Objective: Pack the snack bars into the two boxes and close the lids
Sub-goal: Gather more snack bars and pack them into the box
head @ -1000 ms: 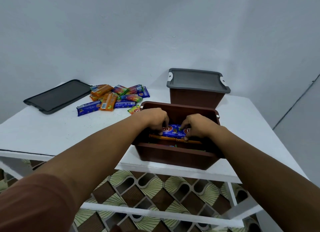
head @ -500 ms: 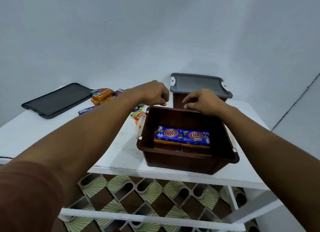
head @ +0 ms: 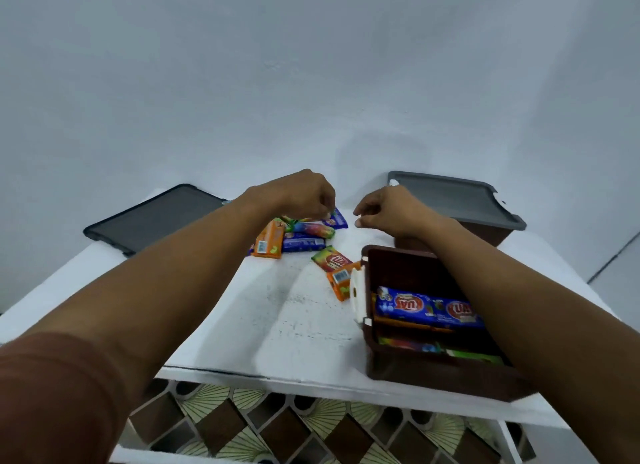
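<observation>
Head view, left hand (head: 304, 195) curled over snack bars (head: 302, 237), grip unclear, right hand (head: 391, 211) empty

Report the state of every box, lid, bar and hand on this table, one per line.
Near box, open, partly filled with bars.
Far box, closed by its grey lid.
Loose lid, flat on the table.
Snack bar pile, unpacked.
Left hand, curled over the pile; grip unclear.
Right hand, loosely curled, empty.
</observation>
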